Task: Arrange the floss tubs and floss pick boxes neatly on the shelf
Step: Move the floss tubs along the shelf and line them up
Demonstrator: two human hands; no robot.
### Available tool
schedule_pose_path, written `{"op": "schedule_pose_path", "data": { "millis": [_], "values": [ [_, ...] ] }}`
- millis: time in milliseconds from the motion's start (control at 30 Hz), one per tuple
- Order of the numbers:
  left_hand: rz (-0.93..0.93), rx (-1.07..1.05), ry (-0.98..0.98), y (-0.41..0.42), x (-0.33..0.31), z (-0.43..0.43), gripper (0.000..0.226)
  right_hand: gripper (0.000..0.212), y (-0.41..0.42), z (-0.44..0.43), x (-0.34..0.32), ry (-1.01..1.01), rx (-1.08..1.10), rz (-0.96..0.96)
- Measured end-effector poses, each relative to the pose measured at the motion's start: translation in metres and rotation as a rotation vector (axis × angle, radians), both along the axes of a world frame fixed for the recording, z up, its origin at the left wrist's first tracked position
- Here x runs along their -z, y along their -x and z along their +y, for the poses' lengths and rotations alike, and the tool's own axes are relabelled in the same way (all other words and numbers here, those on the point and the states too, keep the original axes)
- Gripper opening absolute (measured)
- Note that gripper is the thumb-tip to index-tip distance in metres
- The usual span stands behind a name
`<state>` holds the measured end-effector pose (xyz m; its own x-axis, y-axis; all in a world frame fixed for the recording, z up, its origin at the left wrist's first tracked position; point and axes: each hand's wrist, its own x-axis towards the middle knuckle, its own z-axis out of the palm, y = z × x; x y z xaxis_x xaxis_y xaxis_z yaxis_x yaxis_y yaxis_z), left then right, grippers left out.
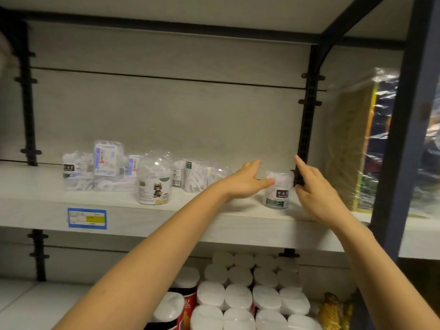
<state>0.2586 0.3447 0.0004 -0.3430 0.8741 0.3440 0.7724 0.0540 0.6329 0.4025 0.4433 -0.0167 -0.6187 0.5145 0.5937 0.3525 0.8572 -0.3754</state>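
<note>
A small clear floss tub (pixel 278 190) with a dark green label stands at the right end of the pale shelf (pixel 35 194). My left hand (pixel 247 181) reaches in with straight fingers, its thumb touching the tub's left side. My right hand (pixel 314 186) is just right of the tub, index finger raised, other fingers loosely bent near its side. A domed tub (pixel 154 183) with a cartoon figure stands at the shelf's middle. Clear floss pick boxes (pixel 92 170) are heaped at the left, and more boxes (pixel 195 176) lie behind my left wrist.
A black slotted upright (pixel 307 129) runs behind the right hand. A plastic-wrapped yellow package (pixel 352 144) fills the shelf's right end. A blue price tag (pixel 87 218) sits on the shelf edge. Below, white-lidded cans (pixel 252 296) are packed close together.
</note>
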Motion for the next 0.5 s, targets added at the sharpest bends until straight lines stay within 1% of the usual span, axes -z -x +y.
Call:
{"op": "schedule_pose_path", "data": {
  "millis": [33,100,167,267,367,500],
  "values": [
    [0.053,-0.023,-0.069,-0.002,-0.001,-0.015,0.061,0.06,-0.002,-0.01,0.001,-0.05,-0.016,0.105],
    [0.129,-0.025,-0.224,-0.006,-0.001,-0.052,0.041,0.05,-0.002,-0.033,0.004,-0.147,-0.09,0.284],
    [0.143,-0.021,-0.319,-0.004,0.004,-0.096,0.024,0.039,0.003,-0.057,0.008,-0.191,-0.19,0.343],
    [0.082,-0.058,-0.382,0.007,0.014,-0.161,0.012,0.027,0.018,-0.094,0.013,-0.179,-0.338,0.276],
    [0.059,-0.166,-0.394,0.036,0.021,-0.223,0.012,0.021,0.04,-0.134,0.017,-0.154,-0.451,0.172],
    [0.0,-0.327,-0.435,0.094,0.024,-0.294,0.013,0.015,0.078,-0.187,0.021,-0.131,-0.563,0.112]
  ]
}}
